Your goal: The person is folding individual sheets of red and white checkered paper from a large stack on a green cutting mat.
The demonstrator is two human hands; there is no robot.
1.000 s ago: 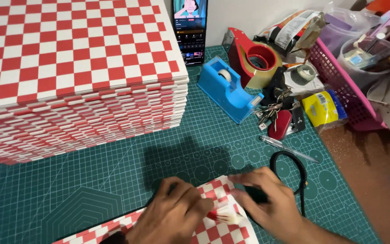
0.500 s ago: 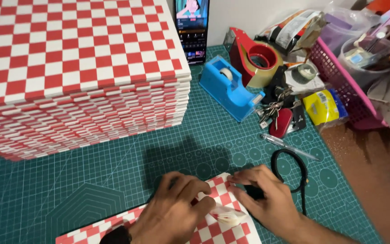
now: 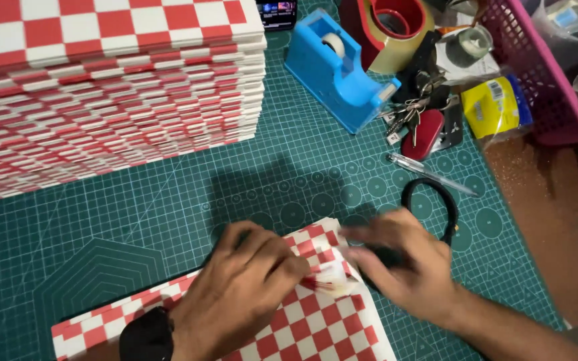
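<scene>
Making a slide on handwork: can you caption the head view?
Two hands, left and right, press a red-checked sheet on a green cutting mat.

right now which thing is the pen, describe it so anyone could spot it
Start at the blue plastic tape dispenser at the top of the green cutting mat. Below it, past the bunch of keys, lies the thin clear pen, slanting down to the right just above the black loop. It is the only slender straight stick there.

Looks like a home craft desk to us.
We see a green gridded cutting mat, a tall stack of red-and-white checkered sheets, a blue plastic tape dispenser, a big roll of clear packing tape and a pink plastic basket full of supplies.
</scene>
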